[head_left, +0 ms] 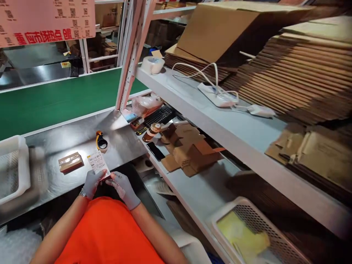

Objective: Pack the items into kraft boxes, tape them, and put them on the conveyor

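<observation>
Both my hands wear grey gloves and meet at the near edge of a steel worktable [79, 135]. My left hand [92, 183] and my right hand [122, 187] together pinch a white printed label [97, 163] at its near end. A small taped cardboard box [70, 162] lies just left of the label. Behind the label sits a tape dispenser [101, 141] with a yellow and black handle.
A white perforated basket [12, 168] stands at the left, another [247, 234] low at the right. A green conveyor belt [55, 99] runs behind the table. The lower shelf holds a keyboard [159, 115], a phone [155, 150], a bottle [151, 132] and small folded cartons [189, 148]. Flat cartons [288, 66] and a power strip [218, 97] sit above.
</observation>
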A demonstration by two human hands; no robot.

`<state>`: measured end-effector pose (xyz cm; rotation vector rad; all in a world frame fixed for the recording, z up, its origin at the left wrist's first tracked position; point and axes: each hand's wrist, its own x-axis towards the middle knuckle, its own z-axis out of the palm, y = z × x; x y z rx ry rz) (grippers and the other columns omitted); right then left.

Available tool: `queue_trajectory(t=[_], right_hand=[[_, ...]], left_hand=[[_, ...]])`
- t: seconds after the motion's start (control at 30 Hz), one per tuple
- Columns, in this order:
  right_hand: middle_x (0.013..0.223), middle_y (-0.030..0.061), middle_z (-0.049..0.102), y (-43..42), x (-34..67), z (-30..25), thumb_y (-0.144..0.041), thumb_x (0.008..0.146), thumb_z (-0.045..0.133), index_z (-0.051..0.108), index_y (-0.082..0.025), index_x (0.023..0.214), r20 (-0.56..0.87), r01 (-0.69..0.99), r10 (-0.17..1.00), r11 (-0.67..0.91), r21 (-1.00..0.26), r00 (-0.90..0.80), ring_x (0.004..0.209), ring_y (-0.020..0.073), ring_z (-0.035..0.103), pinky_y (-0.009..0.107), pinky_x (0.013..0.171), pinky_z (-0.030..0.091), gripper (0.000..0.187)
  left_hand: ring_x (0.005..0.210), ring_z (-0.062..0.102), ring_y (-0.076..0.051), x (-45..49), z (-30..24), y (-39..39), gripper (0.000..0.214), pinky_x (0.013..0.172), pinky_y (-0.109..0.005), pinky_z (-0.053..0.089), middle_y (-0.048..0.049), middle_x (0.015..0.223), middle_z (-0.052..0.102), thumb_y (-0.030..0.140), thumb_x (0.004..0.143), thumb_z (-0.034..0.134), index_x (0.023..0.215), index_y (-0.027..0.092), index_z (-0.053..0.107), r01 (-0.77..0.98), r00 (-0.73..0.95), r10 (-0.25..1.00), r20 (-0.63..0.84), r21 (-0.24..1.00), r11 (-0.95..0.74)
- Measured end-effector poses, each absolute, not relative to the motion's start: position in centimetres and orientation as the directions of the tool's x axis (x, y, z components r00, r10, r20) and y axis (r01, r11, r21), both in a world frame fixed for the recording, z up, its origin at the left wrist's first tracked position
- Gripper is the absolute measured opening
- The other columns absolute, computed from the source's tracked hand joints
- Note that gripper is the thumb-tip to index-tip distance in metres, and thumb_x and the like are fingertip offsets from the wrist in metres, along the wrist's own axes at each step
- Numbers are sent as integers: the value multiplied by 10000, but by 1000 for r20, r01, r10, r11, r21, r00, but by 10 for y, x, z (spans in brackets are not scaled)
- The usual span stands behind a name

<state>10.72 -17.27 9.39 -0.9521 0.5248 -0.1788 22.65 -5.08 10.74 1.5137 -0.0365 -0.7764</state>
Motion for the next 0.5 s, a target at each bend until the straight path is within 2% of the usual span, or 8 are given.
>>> queue_trajectory(t=[0.07, 0.13, 0.17, 0.23, 0.3, 0.33, 0.4, 0.5], right_hand=[[970, 59, 807, -180, 94, 92, -694, 699, 1010, 835, -230, 885, -376, -71, -380, 617, -783, 845, 964, 246, 749, 386, 907, 634, 530], [980, 59, 821, -187, 83, 90, -646, 687, 1025, 853, -224, 880, -388, -58, -395, 635, -771, 833, 971, 236, 742, 369, 917, 613, 495], [978, 56, 827, -189, 78, 88, -630, 690, 1023, 859, -225, 877, -389, -55, -400, 635, -771, 830, 967, 233, 738, 366, 921, 606, 475], [940, 43, 824, -195, 70, 84, -614, 687, 1017, 854, -238, 850, -395, -42, -420, 640, -767, 817, 934, 233, 725, 376, 916, 602, 440], [864, 27, 793, -199, 64, 78, -614, 666, 1018, 819, -248, 784, -396, -13, -446, 650, -760, 803, 865, 228, 700, 389, 888, 601, 433], [828, 19, 772, -201, 62, 75, -618, 662, 1016, 796, -248, 752, -387, 4, -458, 650, -760, 801, 832, 220, 682, 388, 874, 595, 439], [793, 11, 741, -202, 58, 68, -626, 674, 1003, 767, -242, 723, -357, 32, -472, 637, -770, 806, 791, 200, 652, 374, 854, 576, 454], [795, 3, 734, -198, 52, 60, -614, 703, 985, 785, -225, 763, -314, 53, -495, 594, -803, 810, 770, 174, 626, 343, 823, 544, 440]], left_hand=[[547, 598, -153, 213, 103, -58, 477, 460, -263, 413, -76, 742, 779, 547, 698, 977, 846, 127, 806, 415, 747, -494, -445, 892, -176], [614, 664, -190, 199, 98, -64, 485, 524, -292, 496, -94, 801, 802, 559, 740, 957, 910, 129, 812, 363, 750, -495, -440, 898, -249], [699, 723, -224, 193, 96, -67, 484, 601, -321, 563, -115, 883, 829, 539, 754, 951, 977, 131, 817, 312, 775, -473, -419, 905, -289], [994, 806, -310, 180, 92, -70, 548, 858, -422, 658, -175, 1159, 851, 462, 754, 951, 1172, 139, 806, 156, 863, -398, -310, 914, -375], [1284, 760, -372, 168, 91, -71, 644, 1104, -531, 617, -223, 1416, 781, 407, 762, 925, 1333, 151, 772, -38, 917, -370, -147, 893, -448], [1362, 726, -386, 163, 91, -71, 636, 1168, -563, 585, -231, 1488, 745, 410, 788, 894, 1360, 160, 771, -128, 916, -394, -75, 876, -465], [1361, 729, -376, 155, 94, -73, 474, 1182, -562, 579, -211, 1474, 754, 453, 868, 800, 1263, 191, 824, -267, 868, -496, 17, 858, -439], [1090, 812, -306, 147, 102, -76, 331, 1035, -453, 643, -134, 1152, 862, 496, 948, 666, 983, 229, 858, -322, 761, -648, 24, 881, -345]])
